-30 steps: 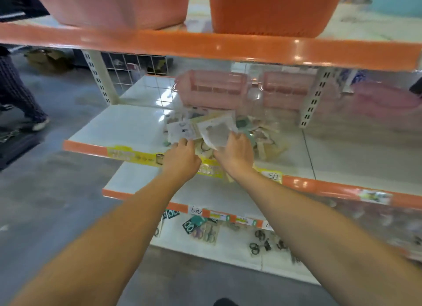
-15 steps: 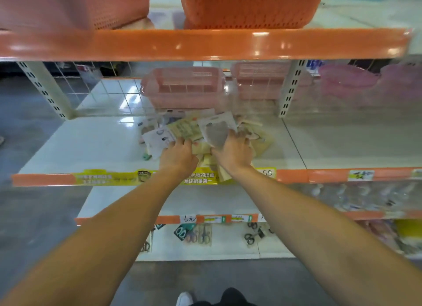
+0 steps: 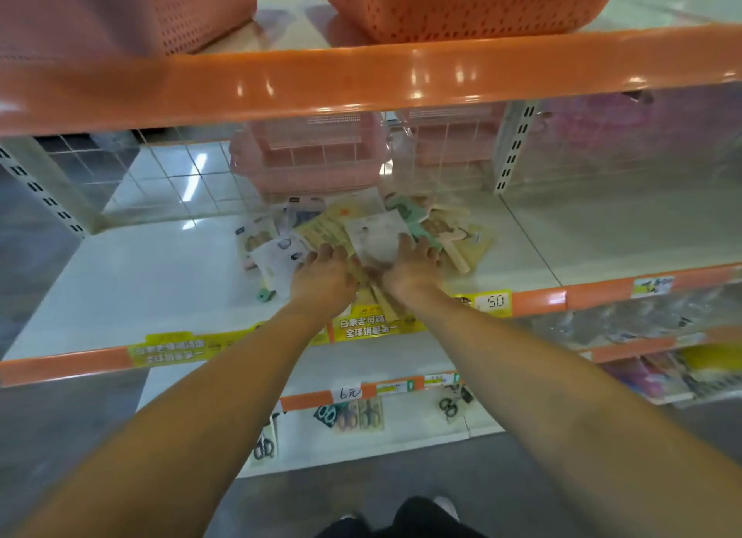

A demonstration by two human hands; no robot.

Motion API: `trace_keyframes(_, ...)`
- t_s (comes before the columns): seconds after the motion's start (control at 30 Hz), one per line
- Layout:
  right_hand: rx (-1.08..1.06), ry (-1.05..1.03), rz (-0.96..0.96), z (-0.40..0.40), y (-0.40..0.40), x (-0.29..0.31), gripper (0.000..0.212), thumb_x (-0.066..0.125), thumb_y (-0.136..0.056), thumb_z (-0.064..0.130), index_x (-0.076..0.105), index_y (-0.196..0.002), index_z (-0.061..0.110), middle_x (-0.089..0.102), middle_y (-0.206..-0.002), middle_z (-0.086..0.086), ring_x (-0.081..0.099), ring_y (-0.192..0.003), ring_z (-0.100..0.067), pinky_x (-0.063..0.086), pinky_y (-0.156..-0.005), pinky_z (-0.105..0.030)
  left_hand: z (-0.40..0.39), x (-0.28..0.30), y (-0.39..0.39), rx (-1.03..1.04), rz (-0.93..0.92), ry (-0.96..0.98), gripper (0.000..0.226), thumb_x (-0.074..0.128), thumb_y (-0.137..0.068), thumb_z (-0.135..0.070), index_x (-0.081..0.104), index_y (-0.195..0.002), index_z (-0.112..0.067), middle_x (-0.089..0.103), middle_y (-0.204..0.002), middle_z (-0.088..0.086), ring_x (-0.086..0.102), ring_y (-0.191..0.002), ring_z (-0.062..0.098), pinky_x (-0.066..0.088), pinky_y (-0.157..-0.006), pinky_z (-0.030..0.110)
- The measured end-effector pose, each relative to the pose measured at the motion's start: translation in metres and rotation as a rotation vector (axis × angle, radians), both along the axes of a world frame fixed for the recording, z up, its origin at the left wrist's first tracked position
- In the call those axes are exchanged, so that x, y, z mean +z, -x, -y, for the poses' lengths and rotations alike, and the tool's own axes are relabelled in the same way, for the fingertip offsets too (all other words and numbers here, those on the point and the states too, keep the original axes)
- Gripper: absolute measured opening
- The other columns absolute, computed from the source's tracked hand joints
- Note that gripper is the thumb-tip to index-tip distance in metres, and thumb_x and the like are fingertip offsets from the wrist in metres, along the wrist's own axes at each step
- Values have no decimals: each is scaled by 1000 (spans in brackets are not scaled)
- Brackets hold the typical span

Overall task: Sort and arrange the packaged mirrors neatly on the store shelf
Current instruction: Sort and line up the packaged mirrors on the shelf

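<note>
Both hands reach into a loose pile of packaged mirrors [image 3: 361, 232] on the middle shelf [image 3: 160, 272] of a store rack. Left hand [image 3: 321, 270] lies palm down on the near left side of the pile, fingers spread and fairly straight, touching a white card pack. Right hand [image 3: 413, 266] sits just beside it on the near right side, fingers extended over a clear pack with a pale round mirror; whether its thumb pinches that pack cannot be told.

The pile is a jumble of flat card-backed packs in white, cream, yellow and mint green, overlapping at all angles, some tilted. It lies near the shelf's front edge, and one cream pack pokes over the orange lip [image 3: 538, 302] just by the yellow price strip [image 3: 377, 324].

Behind the pile stand two pink baskets [image 3: 309, 156], close to its far side. Left of the pile the white shelf surface runs bare to the upright post [image 3: 40, 184]; right of the pile it also lies bare. Above the pile an orange shelf edge [image 3: 361, 79] hangs low across the view.
</note>
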State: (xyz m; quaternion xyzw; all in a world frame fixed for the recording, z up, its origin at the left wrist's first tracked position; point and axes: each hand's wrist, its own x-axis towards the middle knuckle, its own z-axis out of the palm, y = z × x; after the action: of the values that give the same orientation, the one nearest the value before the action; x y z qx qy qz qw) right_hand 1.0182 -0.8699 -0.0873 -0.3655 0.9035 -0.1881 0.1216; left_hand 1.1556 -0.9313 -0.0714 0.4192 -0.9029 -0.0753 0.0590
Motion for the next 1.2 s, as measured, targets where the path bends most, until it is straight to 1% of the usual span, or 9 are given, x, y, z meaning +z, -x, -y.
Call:
trace_keyframes(0.1,7,12,-1,-5,-2,-2,91,56,-79,71,25,-147,20,22,-152,-16,25,-137,-41,25,-109,-48,2,-4,8,7,4,-16,46,51,-87,-30,48,-128,-10,49,-131,13,47,-119,35,42,-94,43)
trace_keyframes(0.3,44,-84,-123,-1,-6,-9,68,53,-90,41,21,-148,23,27,-147,-20,26,-135,-42,30,-106,-46,2,-8,23,0,-13,27,43,49,-89,-31,49,-125,-7,50,-127,14,49,-115,36,41,-89,42)
trace_keyframes(0.43,43,13,-118,1,6,-10,61,57,-88,41,32,-143,29,38,-139,-17,34,-128,-38,34,-102,-44,2,-12,29,15,-28,62,41,48,-89,-30,50,-124,-8,51,-126,13,50,-114,35,42,-87,41)
trace_keyframes(0.5,34,85,-117,-4,19,-5,60,59,-87,38,36,-142,29,37,-139,-16,35,-126,-37,36,-102,-45,3,-9,40,29,-42,20,41,49,-89,-27,48,-126,-11,48,-129,10,47,-117,32,42,-89,41)
trace_keyframes(0.57,-5,117,-151,-9,38,0,58,58,-87,42,38,-141,30,37,-139,-14,35,-127,-37,37,-100,-45,4,-5,55,26,-40,-13,42,49,-90,-27,45,-128,-12,44,-132,10,45,-119,32,44,-90,43)
trace_keyframes(0.67,-75,92,-220,-23,74,5,58,56,-87,48,38,-140,32,41,-135,-12,39,-123,-36,38,-98,-43,-2,-2,82,-38,-40,10,41,50,-90,-29,46,-127,-11,42,-135,15,45,-120,33,44,-90,44)
trace_keyframes(0.8,-148,49,-271,-54,128,11,58,54,-87,51,38,-139,31,41,-135,-12,40,-121,-35,38,-96,-42,-20,1,122,-114,-61,17,41,51,-89,-29,47,-127,-13,47,-128,10,48,-117,32,45,-88,42)
trace_keyframes(0.93,-211,50,-254,-84,177,14,56,55,-84,46,43,-136,29,44,-131,-13,41,-118,-36,38,-94,-43,-39,-1,159,-132,-18,3,45,49,-91,-30,42,-132,-14,46,-131,10,47,-118,32,45,-85,41)
trace_keyframes(1.2,-240,-15,-190,-113,244,0,56,54,-86,50,42,-137,31,43,-132,-14,39,-120,-37,36,-98,-43,-59,-4,205,-134,2,9,40,48,-90,-28,47,-129,-17,44,-136,6,44,-122,28,44,-84,39)
